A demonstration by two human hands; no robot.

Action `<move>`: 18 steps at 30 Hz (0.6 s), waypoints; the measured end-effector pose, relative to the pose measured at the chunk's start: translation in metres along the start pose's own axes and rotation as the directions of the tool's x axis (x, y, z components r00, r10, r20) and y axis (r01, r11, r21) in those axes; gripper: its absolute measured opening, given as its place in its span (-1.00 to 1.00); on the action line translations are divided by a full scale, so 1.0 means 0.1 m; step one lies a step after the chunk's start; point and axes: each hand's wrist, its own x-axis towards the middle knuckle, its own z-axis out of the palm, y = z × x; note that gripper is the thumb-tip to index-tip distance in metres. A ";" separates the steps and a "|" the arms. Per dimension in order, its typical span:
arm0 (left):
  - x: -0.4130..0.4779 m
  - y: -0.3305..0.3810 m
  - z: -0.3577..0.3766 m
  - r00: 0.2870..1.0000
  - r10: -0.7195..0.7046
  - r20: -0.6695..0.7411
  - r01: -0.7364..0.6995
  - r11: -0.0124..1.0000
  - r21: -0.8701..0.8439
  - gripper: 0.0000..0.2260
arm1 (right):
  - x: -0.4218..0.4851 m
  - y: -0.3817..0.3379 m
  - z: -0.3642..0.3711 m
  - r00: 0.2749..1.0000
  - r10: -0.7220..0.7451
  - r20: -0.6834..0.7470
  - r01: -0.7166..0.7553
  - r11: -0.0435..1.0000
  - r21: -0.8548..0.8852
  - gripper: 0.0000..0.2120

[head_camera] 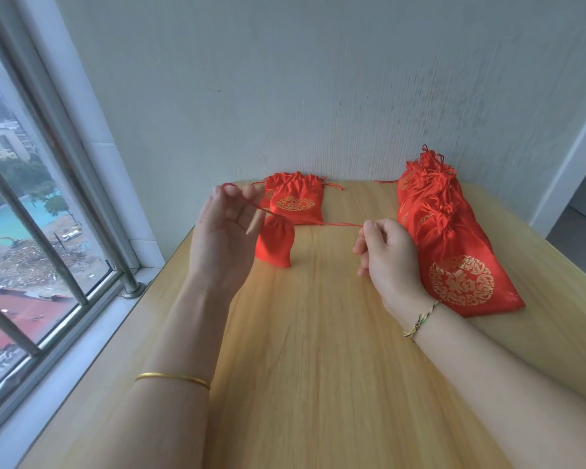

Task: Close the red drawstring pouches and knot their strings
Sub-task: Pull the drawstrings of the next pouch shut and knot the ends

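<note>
Head view: soft, light pouch between left hand and right hand, both sets of fingers pinching its thin, likely slippery string; best held near the neck.

The upper left edge of the small pouch is covered by the fingers of the left hand. The end of the string is hidden inside the curled right hand. Of the rear pouch only the top is seen behind the front pouch. The pouches in the right pile cannot be counted. The left forearm and the table are cut off by the lower edge, the right forearm by the right edge.
</note>
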 end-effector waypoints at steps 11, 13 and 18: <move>-0.18 -0.08 0.25 0.929 -0.282 0.238 0.176 0.905 0.387 -0.79 | 0.08 -0.99 0.12 0.962 0.047 0.270 -0.156 0.903 0.401 -0.74; -0.20 -0.10 0.26 0.916 -0.306 0.259 0.187 0.897 0.400 -0.88 | 0.07 -0.99 0.15 0.956 0.054 0.289 -0.166 0.909 0.381 -0.75; -0.22 -0.10 0.30 0.902 -0.332 0.276 0.162 0.853 0.496 -0.89 | 0.08 -0.93 0.14 0.945 0.004 0.327 -0.111 0.945 0.309 -0.78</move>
